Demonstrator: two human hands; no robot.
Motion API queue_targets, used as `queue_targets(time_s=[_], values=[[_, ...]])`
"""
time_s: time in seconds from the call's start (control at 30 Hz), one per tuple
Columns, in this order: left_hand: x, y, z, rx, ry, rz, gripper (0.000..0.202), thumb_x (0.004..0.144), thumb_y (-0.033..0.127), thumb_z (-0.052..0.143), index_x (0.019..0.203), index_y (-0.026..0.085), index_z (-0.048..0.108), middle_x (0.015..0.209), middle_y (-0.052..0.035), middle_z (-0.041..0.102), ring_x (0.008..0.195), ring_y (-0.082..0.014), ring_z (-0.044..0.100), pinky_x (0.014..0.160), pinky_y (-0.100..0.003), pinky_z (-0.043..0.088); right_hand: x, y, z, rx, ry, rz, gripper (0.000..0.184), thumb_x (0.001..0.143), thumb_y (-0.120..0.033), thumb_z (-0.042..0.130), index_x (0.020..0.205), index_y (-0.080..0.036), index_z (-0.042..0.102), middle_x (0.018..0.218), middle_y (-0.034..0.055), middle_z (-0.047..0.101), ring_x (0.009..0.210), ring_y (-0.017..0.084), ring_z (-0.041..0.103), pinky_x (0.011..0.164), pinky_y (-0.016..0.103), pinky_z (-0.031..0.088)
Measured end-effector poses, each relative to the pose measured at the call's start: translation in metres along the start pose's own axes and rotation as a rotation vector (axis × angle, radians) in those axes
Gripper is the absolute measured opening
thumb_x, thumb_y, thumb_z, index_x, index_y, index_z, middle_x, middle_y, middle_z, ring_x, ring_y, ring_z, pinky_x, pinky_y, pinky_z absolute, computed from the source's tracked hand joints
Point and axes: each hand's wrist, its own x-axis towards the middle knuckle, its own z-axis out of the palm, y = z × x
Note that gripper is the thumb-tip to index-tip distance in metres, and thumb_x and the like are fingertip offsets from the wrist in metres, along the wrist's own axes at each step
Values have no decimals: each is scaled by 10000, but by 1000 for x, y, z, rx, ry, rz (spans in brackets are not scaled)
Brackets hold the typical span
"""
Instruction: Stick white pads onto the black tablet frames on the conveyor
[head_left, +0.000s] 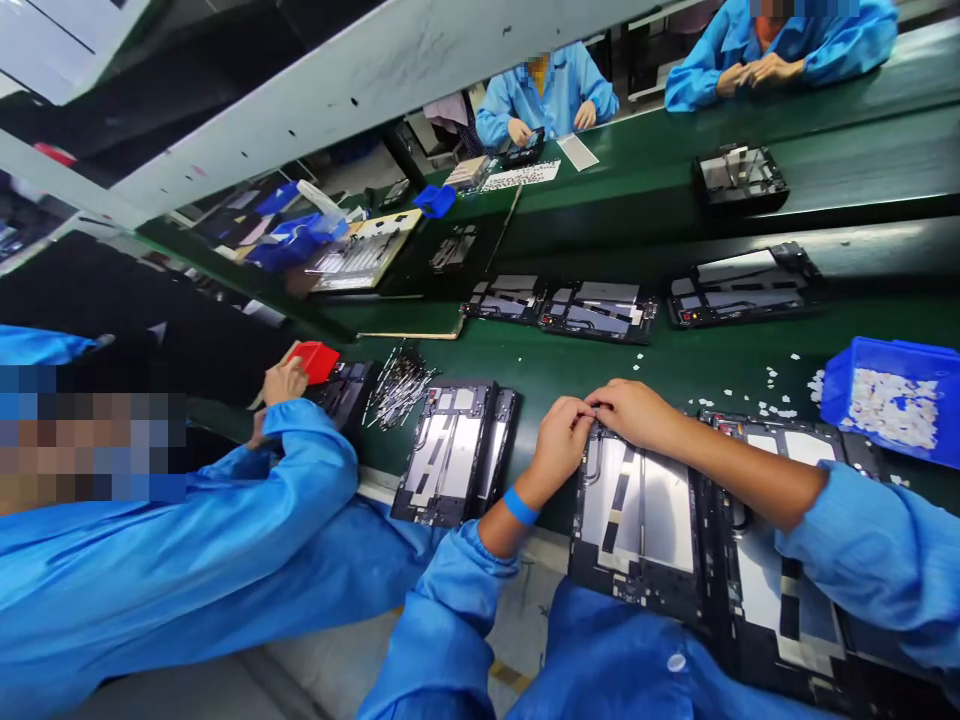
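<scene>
In the head view, an opened tablet [667, 510] with its inner parts bared lies in front of me. At its far left corner my left hand [561, 440] and my right hand [634, 410] meet, thumbs and fingertips pinched together. Whatever is between the fingertips is too small or hidden to make out. A blue wristband [520, 506] circles my left wrist. Under my right forearm lies a second opened tablet [757, 560], partly covered by the sleeve.
More opened tablets [448, 440] stand stacked at left, beside a pile of thin strips [401, 385]. A blue bin [862, 385] holds small white pieces; several are scattered nearby. Opened tablets [600, 308] line the green bench. A co-worker's blue sleeve [300, 480] is close on my left.
</scene>
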Motion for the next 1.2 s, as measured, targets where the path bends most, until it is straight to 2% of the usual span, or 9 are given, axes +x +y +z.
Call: queue_targets(time_s=[0.1,0.23,0.33,0.43,0.57,0.73,0.83,1.07,1.2], values=[[-1,-1,7,-67,100,-151,106,900,109,623,914,201,673,922,-22,683,841,-162,641,764,-279,497,-2,0,1,22,12,5,257,876,-102,605,1004,-187,811,979,88,764,967,211,681,876,280,463],[-1,5,10,-177,197,-288,66,867,180,699,926,192,673,861,-6,689,781,-150,647,724,-266,492,-4,2,-4,110,21,58,147,846,-133,637,914,-190,754,859,32,733,825,169,650,756,252,437],[-3,16,7,-283,184,-314,67,895,206,671,956,186,692,903,-30,726,837,-157,676,766,-275,507,-3,4,-7,200,27,128,93,850,-193,630,874,-195,719,788,-3,713,715,141,621,657,238,415],[-6,25,7,-360,150,-333,240,828,157,725,1064,183,692,999,-49,742,872,-148,675,791,-272,506,-2,4,-8,283,29,203,118,845,-259,619,810,-192,710,705,-9,686,630,136,589,586,241,394],[-6,27,10,-491,179,-404,326,809,124,719,1121,178,640,963,-41,722,853,-139,671,786,-268,506,-6,3,-4,382,15,272,139,838,-269,597,801,-186,702,627,-10,660,560,135,583,533,240,388],[-5,28,10,-602,191,-453,315,800,87,688,1090,180,605,914,-23,703,832,-132,667,791,-265,504,-10,0,4,446,22,302,126,847,-237,583,800,-189,689,637,-3,673,574,137,622,535,229,414],[-7,32,8,-640,210,-457,323,797,94,699,1092,180,600,946,-28,701,852,-130,668,811,-265,505,-10,-1,8,459,37,299,130,867,-226,567,823,-191,683,714,7,710,589,131,631,553,228,436],[-7,30,11,-589,232,-469,325,818,100,684,1118,177,581,901,-15,715,792,-120,661,772,-255,493,-14,-4,8,332,119,254,111,888,-223,596,824,-204,684,785,22,727,690,161,625,623,257,407],[-6,27,13,-578,239,-448,310,836,106,673,1120,179,575,910,-18,726,805,-123,671,790,-260,506,-22,-11,8,25,227,142,111,927,-219,591,916,-206,700,886,47,750,809,195,653,700,282,398]])
